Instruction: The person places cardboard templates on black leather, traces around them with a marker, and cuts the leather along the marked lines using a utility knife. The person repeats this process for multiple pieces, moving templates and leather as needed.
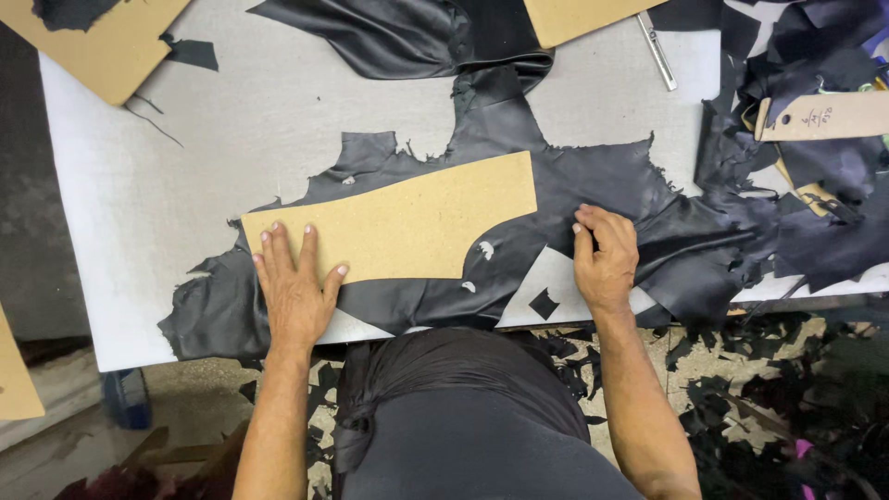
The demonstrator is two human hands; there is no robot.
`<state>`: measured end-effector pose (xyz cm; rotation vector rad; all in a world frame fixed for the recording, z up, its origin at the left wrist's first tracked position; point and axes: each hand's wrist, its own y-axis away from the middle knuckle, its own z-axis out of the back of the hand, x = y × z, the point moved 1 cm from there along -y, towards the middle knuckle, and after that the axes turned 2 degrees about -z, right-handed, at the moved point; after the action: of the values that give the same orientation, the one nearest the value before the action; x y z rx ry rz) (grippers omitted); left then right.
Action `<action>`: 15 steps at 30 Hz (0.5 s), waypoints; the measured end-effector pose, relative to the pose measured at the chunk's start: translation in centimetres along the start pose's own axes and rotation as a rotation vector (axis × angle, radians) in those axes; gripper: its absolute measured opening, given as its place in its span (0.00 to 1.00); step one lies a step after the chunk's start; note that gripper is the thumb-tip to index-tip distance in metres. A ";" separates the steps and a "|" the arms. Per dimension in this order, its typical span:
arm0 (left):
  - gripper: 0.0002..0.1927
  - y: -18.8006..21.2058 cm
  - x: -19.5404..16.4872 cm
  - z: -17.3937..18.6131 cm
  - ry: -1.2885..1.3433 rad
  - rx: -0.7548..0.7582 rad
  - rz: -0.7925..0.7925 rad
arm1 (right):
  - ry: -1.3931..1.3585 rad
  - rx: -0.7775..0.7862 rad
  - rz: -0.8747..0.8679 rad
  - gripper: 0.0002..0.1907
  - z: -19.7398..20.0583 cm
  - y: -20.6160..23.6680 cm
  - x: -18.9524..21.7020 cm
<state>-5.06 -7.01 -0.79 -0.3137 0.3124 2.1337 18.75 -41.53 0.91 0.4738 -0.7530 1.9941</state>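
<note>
The left hand (296, 292) lay flat and open on a stiff brown cardboard pattern (407, 222), long with one curved edge. The pattern rested on a smooth black leather piece (593, 176) with ragged borders, on the grey table (241, 120). The right hand (607, 259), fingers curled, pinched the leather. Black scraps (815, 176) were heaped at the right.

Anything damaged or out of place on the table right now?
The black leather has ragged, torn edges and small holes near the cardboard pattern. Black scraps litter the floor below the table. The left hand lies flat on the pattern; the right hand pinches the leather.
</note>
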 end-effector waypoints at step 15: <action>0.40 0.3 0.6 -0.4 -0.040 -0.010 -0.021 | -0.035 0.047 0.008 0.10 0.3 -1.4 -0.7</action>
<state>-5.63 -6.86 -1.31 -0.2788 0.2748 2.1187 20.34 -41.57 1.17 0.5356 -0.7315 2.0193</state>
